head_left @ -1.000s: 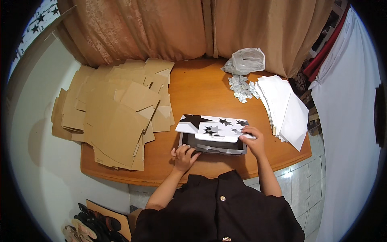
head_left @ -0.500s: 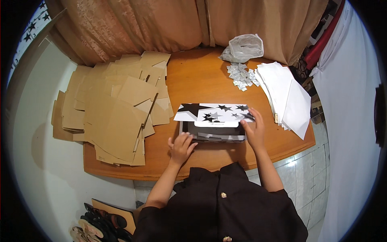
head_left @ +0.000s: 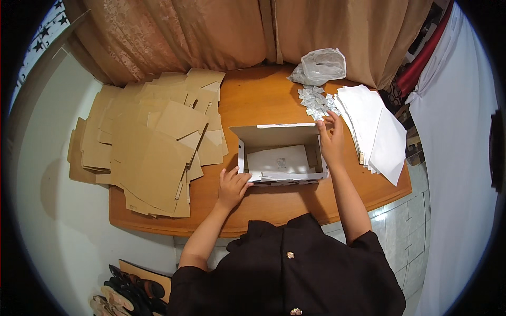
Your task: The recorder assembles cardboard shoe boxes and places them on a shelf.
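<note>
A cardboard box [head_left: 279, 135] with a brown inside stands on the table, its lid tipped up and back. Inside lies a white sheet or flat packet [head_left: 279, 159] with a small square mark. At the box's front left corner, my left hand [head_left: 232, 187] has its fingertips on the front wall's edge and its thumb against the outside. My right hand [head_left: 331, 139] is beside the lid's right corner, fingers apart and stretched toward a heap of small silvery sachets [head_left: 313, 100]. Nothing shows in its grasp.
Stacked flat brown cardboard pieces [head_left: 153, 142] cover the table's left side. A clear plastic bag [head_left: 321, 66] sits behind the sachets. White paper sheets [head_left: 363, 121] are piled at the right. Brown curtains [head_left: 211, 37] hang along the back edge; shoes [head_left: 132, 289] are at lower left.
The star-patterned lid has swung up and back, showing the box's inside. My right hand has moved away from me, toward the sachets. My left hand stays at the front left corner.
</note>
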{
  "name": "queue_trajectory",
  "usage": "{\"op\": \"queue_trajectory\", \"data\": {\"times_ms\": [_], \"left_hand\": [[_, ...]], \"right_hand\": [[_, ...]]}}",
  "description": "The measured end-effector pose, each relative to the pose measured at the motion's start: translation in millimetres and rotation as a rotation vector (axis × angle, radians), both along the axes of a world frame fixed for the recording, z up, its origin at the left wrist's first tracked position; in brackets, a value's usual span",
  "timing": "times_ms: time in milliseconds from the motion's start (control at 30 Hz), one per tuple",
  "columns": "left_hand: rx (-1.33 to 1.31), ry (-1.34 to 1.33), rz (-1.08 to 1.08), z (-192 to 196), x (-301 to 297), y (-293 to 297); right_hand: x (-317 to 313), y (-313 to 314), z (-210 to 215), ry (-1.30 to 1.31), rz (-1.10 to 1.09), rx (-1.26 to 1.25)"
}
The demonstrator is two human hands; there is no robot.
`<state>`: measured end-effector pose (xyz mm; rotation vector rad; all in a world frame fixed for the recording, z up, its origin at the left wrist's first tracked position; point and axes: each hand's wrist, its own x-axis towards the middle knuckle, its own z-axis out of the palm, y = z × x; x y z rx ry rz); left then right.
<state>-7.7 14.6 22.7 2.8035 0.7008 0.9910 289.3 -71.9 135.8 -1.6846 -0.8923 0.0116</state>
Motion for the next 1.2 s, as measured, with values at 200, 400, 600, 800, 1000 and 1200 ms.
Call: {"op": "queue_trajectory", "data": {"times_ms": [200, 400, 600, 800, 1000, 1200], "left_hand": [[-0.050, 0.008, 0.095, -7.6, 0.7, -10.1], [0.062, -0.116, 0.266, -31.0, 2.2, -31.3], [0.121, -0.075, 0.191, -15.6, 24.9, -49.0], [0.188, -0.090, 0.214, -11.4, 51.7, -63.2], [0.140, -0.141, 0.200, -12.8, 49.6, -54.2], [-0.006, -0.041, 0.232, -6.5, 19.1, -18.0]], "right_hand": [[-11.0, -44.0, -36.0, -0.069, 0.095, 0.003], [-27.6, -76.9, -58.4, -0.271, 0.223, -0.136], [-36.2, -73.7, -85.5, -0.268, 0.134, -0.146], [-39.7, -74.7, -114.1, -0.182, 0.162, -0.087], [-40.0, -80.7, -108.7, -0.349, 0.156, -0.148], [-44.8, -82.6, -96.2, -0.537, 0.110, -0.305]]}}
